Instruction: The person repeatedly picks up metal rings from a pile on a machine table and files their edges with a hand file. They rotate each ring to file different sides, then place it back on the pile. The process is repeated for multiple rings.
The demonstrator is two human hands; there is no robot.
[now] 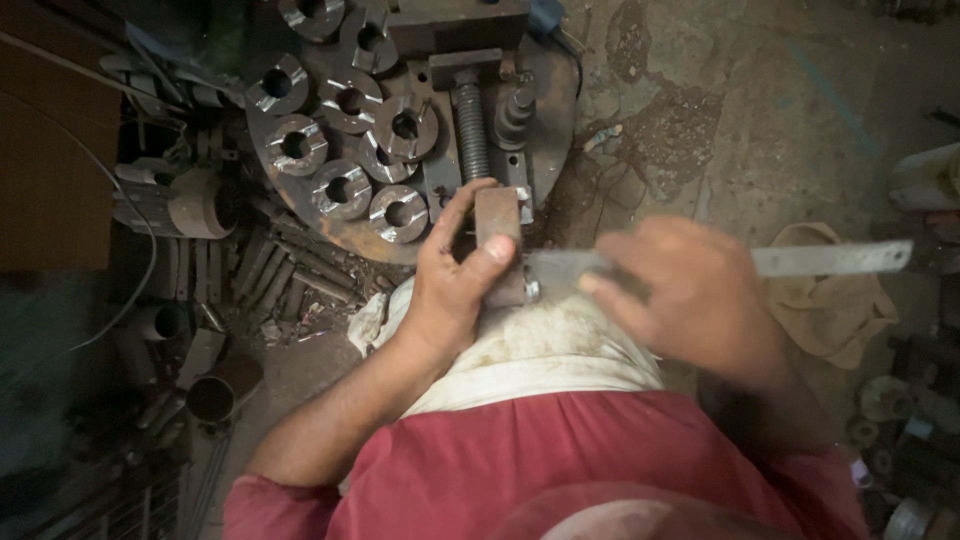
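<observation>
Left hand (450, 285) clamped round the small rusty metal block (497, 222), steadying it. Right hand (690, 295), blurred, closed on the flat metal file (830, 260), laid against that block

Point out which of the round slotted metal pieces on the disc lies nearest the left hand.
The slotted piece at the lower right end of the cluster, just left of the left hand. The others sit farther up and left on the rusty round disc.
</observation>
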